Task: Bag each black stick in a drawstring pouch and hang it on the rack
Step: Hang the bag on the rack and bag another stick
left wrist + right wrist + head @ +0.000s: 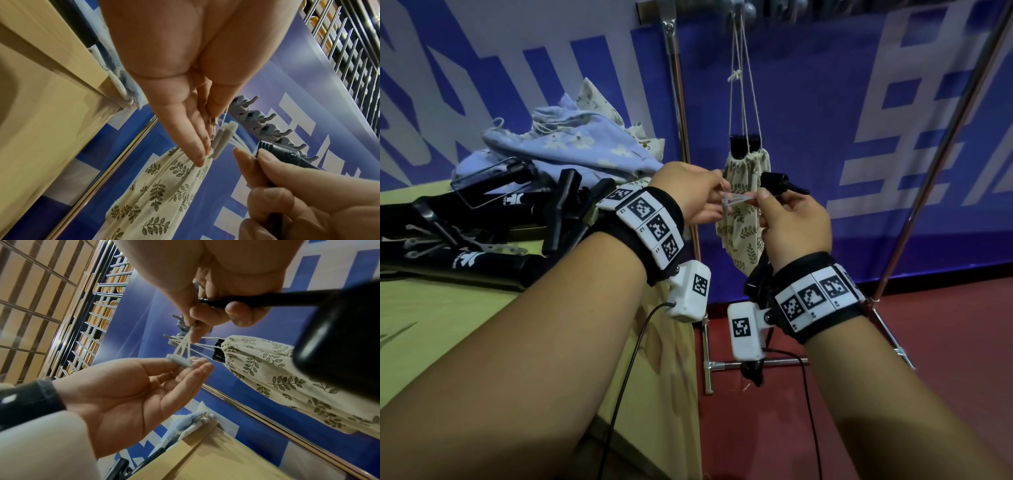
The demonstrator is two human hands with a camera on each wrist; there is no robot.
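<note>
Centrally in the head view, a black stick (pixel 779 183) is gripped near-upright by the right hand (pixel 792 222), fingers curled. A small white wrist strap (pixel 736 199) is pinched between it and the left hand (pixel 693 195). Pouches (pixel 571 147) lie upper left, nearer the left hand.

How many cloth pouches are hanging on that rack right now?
1: a leaf-print pouch hangs by its strings from the rack, just behind both hands. The rack's top is cut off, so others may be hidden.
</note>
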